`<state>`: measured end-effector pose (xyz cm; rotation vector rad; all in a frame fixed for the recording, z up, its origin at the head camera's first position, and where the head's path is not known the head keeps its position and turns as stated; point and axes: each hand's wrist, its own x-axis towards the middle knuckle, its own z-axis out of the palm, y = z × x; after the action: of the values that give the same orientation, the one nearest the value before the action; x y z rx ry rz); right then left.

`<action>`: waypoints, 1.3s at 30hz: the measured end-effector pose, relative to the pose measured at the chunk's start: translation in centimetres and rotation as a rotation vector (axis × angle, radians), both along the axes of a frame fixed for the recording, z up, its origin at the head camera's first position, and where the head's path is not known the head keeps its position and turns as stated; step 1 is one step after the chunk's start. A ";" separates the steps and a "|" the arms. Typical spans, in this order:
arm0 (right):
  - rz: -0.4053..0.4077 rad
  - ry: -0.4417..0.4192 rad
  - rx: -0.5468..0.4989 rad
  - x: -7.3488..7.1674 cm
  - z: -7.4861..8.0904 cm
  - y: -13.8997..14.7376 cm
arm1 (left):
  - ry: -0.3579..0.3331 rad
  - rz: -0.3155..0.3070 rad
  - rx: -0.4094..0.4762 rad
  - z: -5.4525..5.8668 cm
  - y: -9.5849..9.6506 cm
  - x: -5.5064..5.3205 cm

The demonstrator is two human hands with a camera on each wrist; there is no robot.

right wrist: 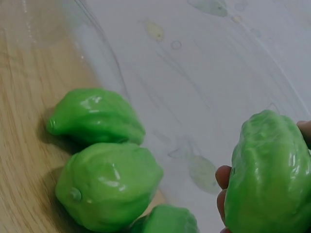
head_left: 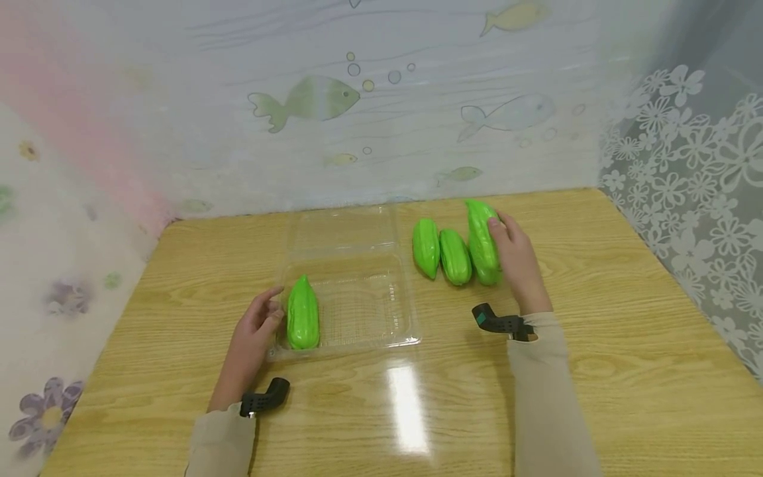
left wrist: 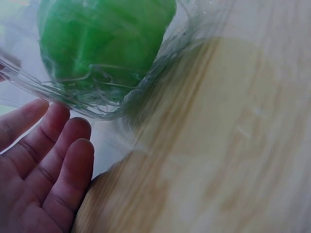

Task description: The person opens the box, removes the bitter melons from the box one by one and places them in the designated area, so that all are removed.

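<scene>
On the table lies a clear plastic clamshell box [head_left: 357, 311], its lid [head_left: 342, 228] folded back. One glossy green bitter melon [head_left: 303, 315] sits upright-tipped along its left side. My left hand [head_left: 255, 331] is at the box's left edge, its loosely bent fingers [left wrist: 73, 170] against the outer wall. My right hand [head_left: 517, 255] grips another bitter melon [right wrist: 269, 174], raised off the table at the right. Beside it lie more bitter melons, one [head_left: 426, 248] and a second [head_left: 456, 257]; a third [right wrist: 171, 221] shows partly in the right wrist view.
The wooden table [head_left: 334, 417] meets a wall with fish drawings [head_left: 322, 99] at the back. Flowered panels stand at both sides. Black camera mounts [head_left: 268, 396] sit on both wrists. Bright glare lies in front of the box.
</scene>
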<state>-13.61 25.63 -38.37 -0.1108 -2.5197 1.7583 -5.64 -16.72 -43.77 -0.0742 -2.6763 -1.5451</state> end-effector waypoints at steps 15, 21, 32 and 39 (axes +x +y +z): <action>-0.074 -0.061 -0.037 0.1 -0.9 1.2 | -0.003 0.006 -0.003 0.0 0.0 0.2; -0.101 -0.093 -0.048 0.1 -1.3 1.6 | -0.005 0.006 -0.008 0.0 0.0 0.3; -0.132 -0.096 -0.062 0.0 -2.1 2.3 | 0.010 0.001 -0.006 0.1 0.0 0.1; -0.194 -0.112 -0.061 0.1 -2.5 2.8 | 0.006 -0.005 0.001 0.0 0.0 0.1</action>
<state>-13.53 28.44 -40.87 -0.4530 -2.4315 1.7982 -5.51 -16.69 -43.74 -0.0859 -2.6725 -1.5453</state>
